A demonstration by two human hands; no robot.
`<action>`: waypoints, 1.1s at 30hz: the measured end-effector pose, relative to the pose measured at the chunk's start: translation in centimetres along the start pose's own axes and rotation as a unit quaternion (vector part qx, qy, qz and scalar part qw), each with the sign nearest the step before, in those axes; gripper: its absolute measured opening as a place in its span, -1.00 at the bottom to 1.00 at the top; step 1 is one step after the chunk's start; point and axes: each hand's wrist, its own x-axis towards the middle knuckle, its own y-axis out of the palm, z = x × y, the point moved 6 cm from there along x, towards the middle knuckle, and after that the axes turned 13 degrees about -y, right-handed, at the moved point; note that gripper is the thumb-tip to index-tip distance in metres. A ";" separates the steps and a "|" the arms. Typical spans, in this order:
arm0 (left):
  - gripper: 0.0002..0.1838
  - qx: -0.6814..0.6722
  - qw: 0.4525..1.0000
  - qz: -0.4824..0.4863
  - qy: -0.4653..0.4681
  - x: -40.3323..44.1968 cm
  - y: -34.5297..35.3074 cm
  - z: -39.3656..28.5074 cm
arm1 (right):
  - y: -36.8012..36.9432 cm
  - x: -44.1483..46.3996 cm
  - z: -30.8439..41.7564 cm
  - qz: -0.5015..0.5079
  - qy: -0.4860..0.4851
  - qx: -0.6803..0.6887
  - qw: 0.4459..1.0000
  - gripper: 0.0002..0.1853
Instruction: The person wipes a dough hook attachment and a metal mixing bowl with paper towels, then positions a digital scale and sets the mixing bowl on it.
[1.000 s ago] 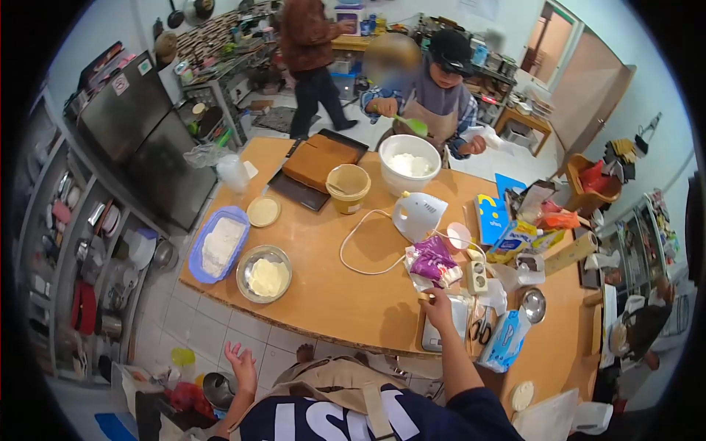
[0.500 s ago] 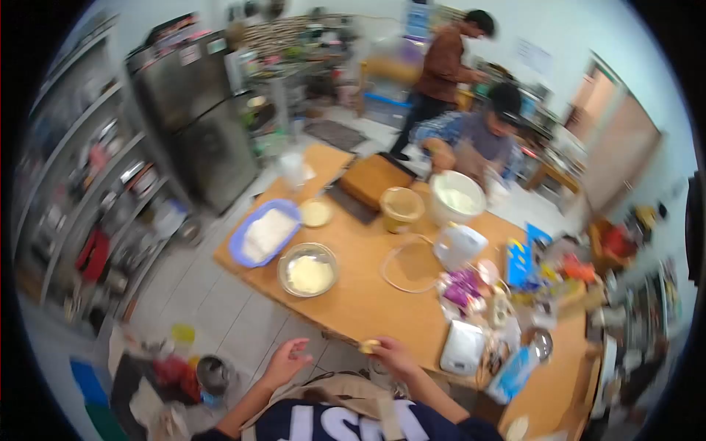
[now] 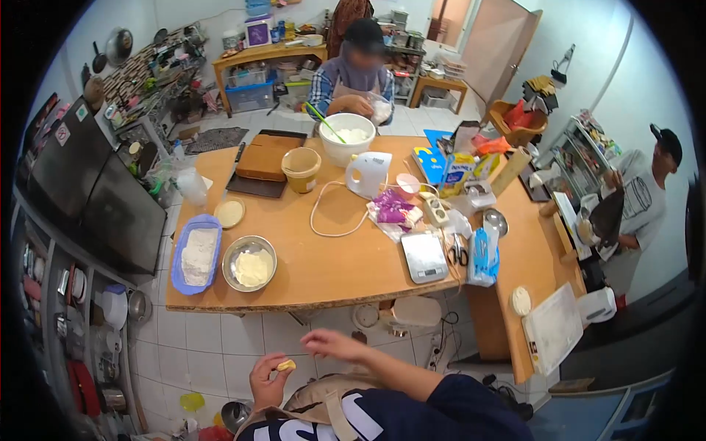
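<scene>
My left hand [image 3: 267, 382] is in front of my apron, below the table's near edge. Its thumb and fingers pinch a small piece of yellow dough [image 3: 287, 364]. My right hand [image 3: 331, 344] reaches across just to the right of it, fingers stretched out, holding nothing. Beyond my hands, near the table edge, stands a metal bowl [image 3: 259, 247] with a pale yellow dough mass [image 3: 251, 269] in it. Left of the bowl is a purple tub [image 3: 177, 273] of white flour [image 3: 198, 256].
Across the wooden table [image 3: 331, 272], a person [image 3: 351, 81] holds a clear bag by a white bowl [image 3: 346, 156]. A mixer [image 3: 368, 175], its cord, a brown cake [image 3: 268, 156] and a scale [image 3: 424, 257] lie there. Another person [image 3: 638, 191] stands at right.
The yellow dough piece has passed from my right hand to my left. My right hand has moved left, now empty. The view has turned right; a person at the right has come into sight.
</scene>
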 end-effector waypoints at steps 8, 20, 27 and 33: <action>-0.53 -0.219 0.959 0.057 -0.169 2.0 4.2 1.6 | -24.5 -18.2 7.7 -0.530 -0.020 -0.554 0.642 -0.67; -0.68 -0.264 0.945 0.017 -0.191 7.9 13.7 0.5 | -47.0 -27.3 12.3 -0.658 -0.084 -0.344 0.665 -0.48; -0.66 -0.255 0.946 0.026 -0.196 8.9 16.4 0.0 | -36.5 -27.6 23.6 -0.553 -0.167 -0.737 0.351 -0.34; -0.65 -0.235 0.952 -0.005 -0.195 9.5 16.6 -0.8 | -43.2 -26.1 12.3 -0.553 0.139 -0.653 0.499 -0.37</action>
